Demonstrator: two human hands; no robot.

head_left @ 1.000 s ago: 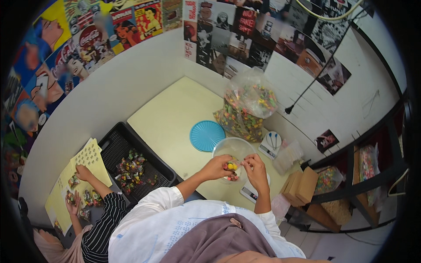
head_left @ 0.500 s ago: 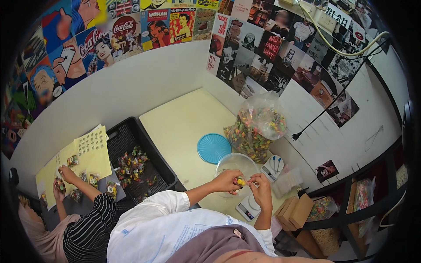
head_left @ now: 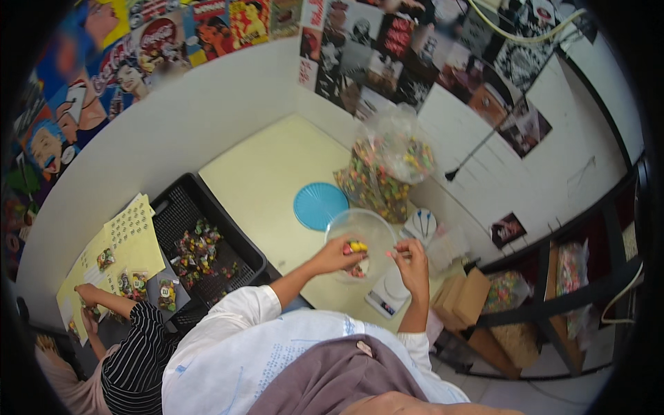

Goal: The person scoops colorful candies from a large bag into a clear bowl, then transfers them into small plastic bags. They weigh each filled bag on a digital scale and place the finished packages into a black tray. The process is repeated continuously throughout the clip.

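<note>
Head view of a pale yellow, smooth matte worktop [head_left: 266, 176] set in a corner of white walls hung with glossy posters. A clear, round plastic bowl [head_left: 361, 232] stands on a small white scale [head_left: 387, 294] at the near right edge of the worktop. The left hand [head_left: 339, 254] reaches over the bowl's near rim, fingers pinched together on a few small wrapped candies [head_left: 357, 246], yellow and red, held just above the bowl's inside. The right hand [head_left: 413, 261] hovers just right of the bowl, thumb and forefinger closed on a small pink piece too small to identify. Beyond the bowl lie a flat blue ribbed lid [head_left: 320, 205] and a crinkled transparent bag [head_left: 387, 169] bulging with multicoloured candies. To the left, a black latticed plastic crate [head_left: 200, 238] holds small filled packets. Farther left, another person's hands [head_left: 86, 297] rest on yellow printed sheets [head_left: 128, 232].
</note>
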